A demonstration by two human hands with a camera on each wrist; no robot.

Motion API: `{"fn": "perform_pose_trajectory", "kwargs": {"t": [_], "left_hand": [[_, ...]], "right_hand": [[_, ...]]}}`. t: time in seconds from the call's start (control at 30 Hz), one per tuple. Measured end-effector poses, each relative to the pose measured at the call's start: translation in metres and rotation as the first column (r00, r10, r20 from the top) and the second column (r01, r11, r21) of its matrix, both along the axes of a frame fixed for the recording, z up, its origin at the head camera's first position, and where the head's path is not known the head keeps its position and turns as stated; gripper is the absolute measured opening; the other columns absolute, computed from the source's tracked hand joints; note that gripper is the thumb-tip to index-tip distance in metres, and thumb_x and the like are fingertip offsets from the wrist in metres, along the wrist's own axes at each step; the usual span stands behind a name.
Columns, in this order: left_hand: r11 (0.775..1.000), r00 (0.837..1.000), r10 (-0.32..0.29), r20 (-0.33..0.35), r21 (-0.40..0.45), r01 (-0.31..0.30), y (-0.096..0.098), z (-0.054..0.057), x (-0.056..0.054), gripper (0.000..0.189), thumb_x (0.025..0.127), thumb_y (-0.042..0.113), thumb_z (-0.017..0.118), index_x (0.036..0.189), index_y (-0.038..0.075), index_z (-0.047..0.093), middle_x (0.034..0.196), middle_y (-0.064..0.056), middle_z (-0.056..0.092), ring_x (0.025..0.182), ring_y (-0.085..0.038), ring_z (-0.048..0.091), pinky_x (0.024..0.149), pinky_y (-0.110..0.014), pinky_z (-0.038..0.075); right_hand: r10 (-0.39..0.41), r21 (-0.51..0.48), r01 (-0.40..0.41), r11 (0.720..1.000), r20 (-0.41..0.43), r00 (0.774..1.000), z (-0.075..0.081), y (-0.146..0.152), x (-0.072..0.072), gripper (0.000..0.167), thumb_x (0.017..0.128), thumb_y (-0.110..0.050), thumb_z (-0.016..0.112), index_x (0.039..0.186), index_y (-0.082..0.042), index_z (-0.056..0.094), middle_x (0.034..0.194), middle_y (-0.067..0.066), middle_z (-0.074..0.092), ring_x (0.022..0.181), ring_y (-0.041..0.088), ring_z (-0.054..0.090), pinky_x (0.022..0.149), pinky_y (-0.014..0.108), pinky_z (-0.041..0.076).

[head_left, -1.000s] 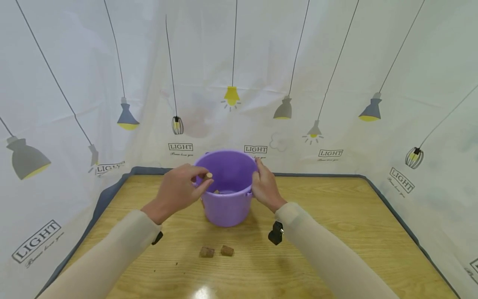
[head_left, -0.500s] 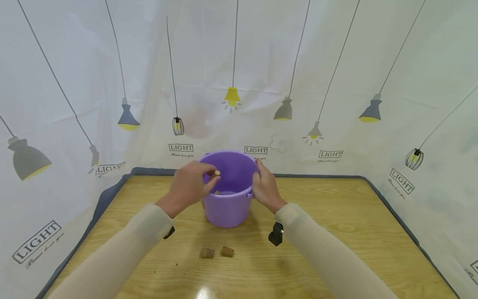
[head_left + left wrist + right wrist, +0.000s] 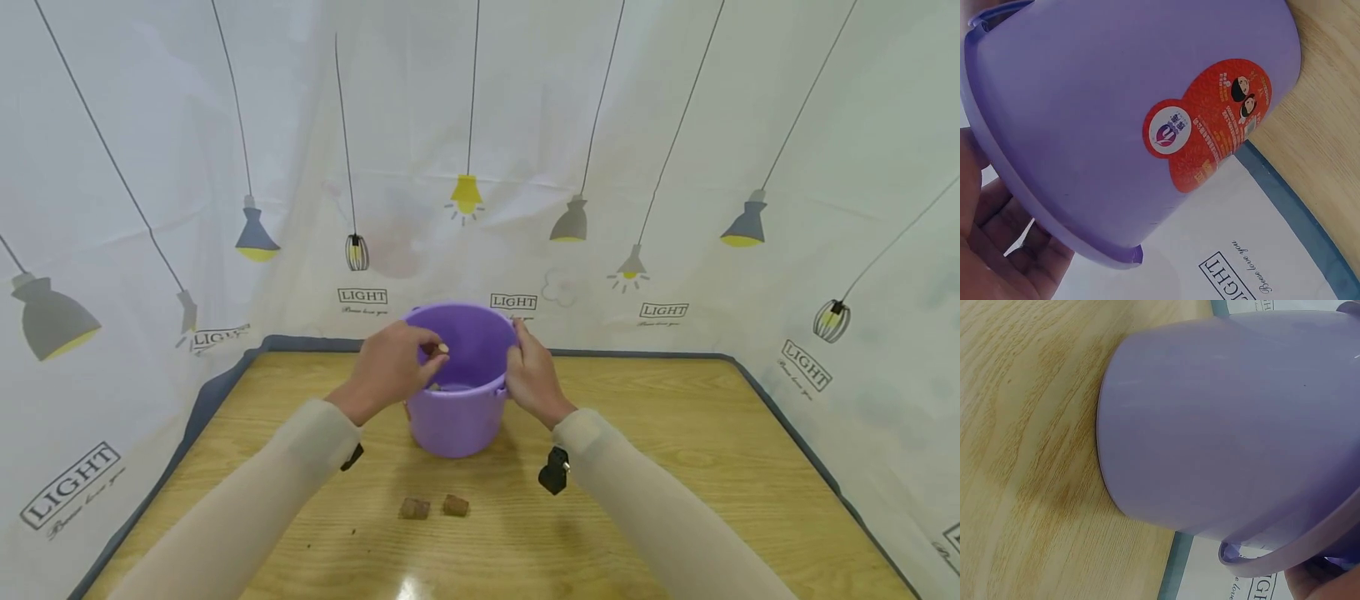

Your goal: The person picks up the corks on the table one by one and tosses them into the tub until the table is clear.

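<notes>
A purple bucket [image 3: 457,425] stands upright on the table, its mouth facing up. My left hand [image 3: 392,367] is over the near left rim and pinches a small cork [image 3: 443,348] between thumb and fingers, its pale end showing above the opening. My right hand [image 3: 534,375] grips the right side of the rim, the thumb on the near side. In the left wrist view, a red sticker [image 3: 1210,125] marks the bucket's wall, and the left fingers lie behind the rim. The right wrist view shows the purple handle [image 3: 1310,550] hanging beside the right fingers.
Two brown corks, a left one [image 3: 415,508] and a right one [image 3: 455,506], lie on the wooden table [image 3: 660,483] in front of the bucket. Dark crumbs lie to their left. A white curtain [image 3: 675,125] printed with lamps surrounds the table's back and sides.
My left hand has moved right with the cork, from the bucket's left rim to over its opening. My right hand and the bucket have stayed in place.
</notes>
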State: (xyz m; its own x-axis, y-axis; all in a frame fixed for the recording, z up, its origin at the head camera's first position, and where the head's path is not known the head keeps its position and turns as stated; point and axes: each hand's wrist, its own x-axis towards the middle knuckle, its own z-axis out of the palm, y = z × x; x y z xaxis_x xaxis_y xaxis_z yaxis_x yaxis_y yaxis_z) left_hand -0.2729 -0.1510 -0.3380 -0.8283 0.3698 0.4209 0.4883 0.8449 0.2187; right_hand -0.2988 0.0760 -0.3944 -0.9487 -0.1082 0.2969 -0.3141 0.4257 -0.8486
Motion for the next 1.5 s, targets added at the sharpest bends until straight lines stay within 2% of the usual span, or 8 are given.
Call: {"fn": "perform_pose_trajectory", "kwargs": {"t": [0.17, 0.27, 0.4, 0.47, 0.7, 0.9, 1.17, 1.5], "left_hand": [[1.000, 1.000, 0.021, 0.019, -0.005, -0.021, -0.001, -0.001, 0.001, 0.037, 0.090, 0.032, 0.079, 0.118, 0.007, 0.076, 0.106, -0.007, 0.076, 0.096, -0.025, 0.071, 0.079, -0.043, 0.062], [1.000, 1.000, 0.022, 0.006, 0.003, -0.022, -0.001, -0.001, 0.002, 0.038, 0.090, 0.033, 0.079, 0.118, 0.007, 0.076, 0.106, -0.007, 0.076, 0.095, -0.026, 0.071, 0.078, -0.043, 0.061], [1.000, 1.000, 0.018, -0.013, 0.013, -0.018, -0.002, -0.001, 0.003, 0.037, 0.091, 0.033, 0.078, 0.118, 0.007, 0.076, 0.105, -0.007, 0.076, 0.094, -0.025, 0.070, 0.077, -0.042, 0.061], [1.000, 1.000, 0.016, -0.014, 0.019, -0.016, -0.002, -0.001, 0.004, 0.038, 0.091, 0.033, 0.078, 0.118, 0.007, 0.076, 0.106, -0.007, 0.076, 0.094, -0.025, 0.070, 0.076, -0.042, 0.061], [0.999, 1.000, 0.013, -0.028, 0.045, -0.012, -0.005, 0.003, 0.012, 0.036, 0.091, 0.032, 0.078, 0.117, 0.007, 0.076, 0.105, -0.008, 0.075, 0.094, -0.025, 0.069, 0.074, -0.041, 0.062], [0.998, 0.998, -0.007, -0.067, 0.056, 0.011, -0.007, 0.004, 0.020, 0.036, 0.090, 0.031, 0.079, 0.116, 0.006, 0.076, 0.106, -0.009, 0.075, 0.092, -0.025, 0.069, 0.072, -0.041, 0.062], [0.997, 0.988, -0.046, -0.145, 0.052, 0.054, -0.009, 0.001, 0.029, 0.034, 0.089, 0.030, 0.080, 0.113, 0.006, 0.077, 0.108, -0.009, 0.076, 0.093, -0.025, 0.070, 0.072, -0.039, 0.062], [0.994, 0.969, -0.080, -0.232, 0.057, 0.095, -0.014, 0.001, 0.035, 0.034, 0.085, 0.029, 0.084, 0.109, 0.006, 0.078, 0.104, -0.009, 0.077, 0.095, -0.026, 0.070, 0.075, -0.039, 0.062]], "right_hand": [[0.014, -0.029, -0.013, 1.000, 0.024, 1.000, 0.000, -0.001, 0.001, 0.059, 0.107, -0.014, 0.032, 0.164, -0.010, 0.020, 0.158, 0.017, 0.041, 0.060, 0.028, 0.062, 0.051, 0.036, 0.059], [0.008, -0.028, -0.007, 1.000, 0.018, 1.000, 0.000, -0.001, 0.001, 0.059, 0.107, -0.014, 0.032, 0.164, -0.009, 0.021, 0.159, 0.018, 0.040, 0.067, 0.032, 0.065, 0.053, 0.036, 0.059], [-0.011, 0.000, 0.011, 1.000, -0.018, 1.000, 0.000, 0.000, 0.000, 0.058, 0.106, -0.013, 0.034, 0.163, -0.006, 0.023, 0.161, 0.018, 0.038, 0.101, 0.035, 0.067, 0.068, 0.033, 0.060], [-0.009, 0.005, 0.010, 1.000, -0.028, 1.000, 0.000, 0.000, 0.000, 0.058, 0.106, -0.013, 0.034, 0.163, -0.005, 0.024, 0.161, 0.018, 0.038, 0.107, 0.035, 0.066, 0.070, 0.034, 0.060], [0.012, -0.023, -0.012, 1.000, 0.000, 1.000, 0.001, 0.001, 0.000, 0.059, 0.106, -0.013, 0.032, 0.164, -0.008, 0.021, 0.161, 0.017, 0.037, 0.063, 0.030, 0.062, 0.054, 0.037, 0.059], [0.006, -0.009, -0.006, 1.000, -0.027, 1.000, 0.000, 0.001, -0.001, 0.059, 0.106, -0.011, 0.032, 0.163, -0.005, 0.022, 0.161, 0.018, 0.037, 0.072, 0.029, 0.067, 0.057, 0.034, 0.060], [0.022, -0.031, -0.023, 0.999, -0.014, 1.000, -0.002, 0.000, -0.001, 0.059, 0.105, -0.011, 0.031, 0.163, -0.005, 0.021, 0.159, 0.020, 0.039, 0.054, 0.021, 0.060, 0.048, 0.036, 0.059], [0.011, -0.023, -0.011, 1.000, -0.023, 1.000, -0.001, 0.000, -0.001, 0.059, 0.106, -0.012, 0.032, 0.163, -0.005, 0.022, 0.162, 0.019, 0.036, 0.061, 0.020, 0.061, 0.051, 0.036, 0.059]]}}
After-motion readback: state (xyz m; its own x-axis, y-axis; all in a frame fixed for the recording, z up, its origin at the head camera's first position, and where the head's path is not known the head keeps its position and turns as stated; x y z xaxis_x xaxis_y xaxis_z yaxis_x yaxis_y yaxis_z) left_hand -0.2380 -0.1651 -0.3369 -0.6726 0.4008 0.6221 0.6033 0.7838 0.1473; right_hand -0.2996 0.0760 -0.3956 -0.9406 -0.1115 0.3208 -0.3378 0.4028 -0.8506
